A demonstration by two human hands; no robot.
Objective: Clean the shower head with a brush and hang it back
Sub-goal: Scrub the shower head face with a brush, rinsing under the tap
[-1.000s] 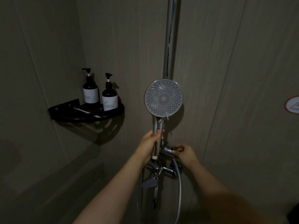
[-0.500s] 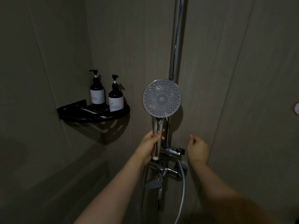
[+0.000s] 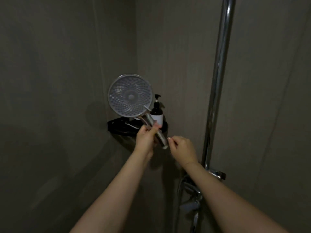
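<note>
Nearest the camera, two bare forearms are reaching up and away. The left hand (image 3: 146,138) is gripping the shower head (image 3: 131,96) by its chrome handle (image 3: 155,132), fingers curled round the shaft and the thumb lying across it. The right hand (image 3: 182,147) is sitting just beside the handle's lower end, to its right. Its fingers are loosely curled, the fingertips close to the end cap; I cannot tell whether they are touching it, and they seem to be holding nothing.

The handle's long axis is running diagonally, from the end cap between the two hands up and leftward to the round spray face above the left hand. That face is pointing back toward the camera, its nozzles in plain view. The left hand is the nearer one and is carrying the weight; the right hand looks free to fetch a brush, and no brush is in view.

Behind the hands, a pump bottle (image 3: 156,111) is standing on a black corner shelf (image 3: 117,126). To the right of the right hand, the chrome riser pipe (image 3: 218,81) is running upright, well apart from the shower head.
</note>
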